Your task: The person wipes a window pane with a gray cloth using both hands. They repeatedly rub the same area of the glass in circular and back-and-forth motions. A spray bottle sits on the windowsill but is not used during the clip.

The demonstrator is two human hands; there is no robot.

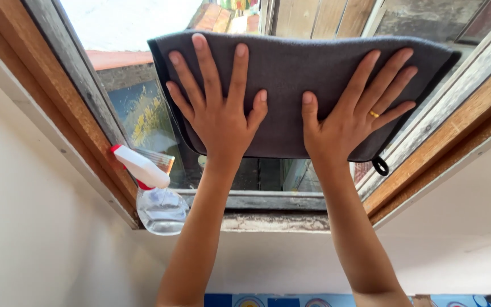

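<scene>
While both arms reach up, the biggest thing to see is the window [143, 122], a pane of glass in an old wooden frame [63, 108] with grey, worn edges. White wall [41, 244] sits all around it.

Next in size is the grey cloth [294, 74]. It is spread flat on the glass, near the top of the pane. Its long side runs left to right, so it stretches across under both hands. A small black loop [380, 166] hangs from its lower right corner.

Then come the hands. The left hand [220, 108] lies on the left half of the cloth, and the right hand [350, 116] lies on the right half. Each grip is spread wide, with fingers fanned out and palms pressed flat on the cloth. Nothing is pinched. The two thumbs nearly meet in the middle. Both hands are about equally close to the cloth, since both rest right on it. The right hand wears a gold ring [374, 113].

Smaller is the clear spray bottle [157, 199] with a white and red top. It stands in the lower left corner of the frame, below and to the left of the left hand, well apart from the cloth.
</scene>
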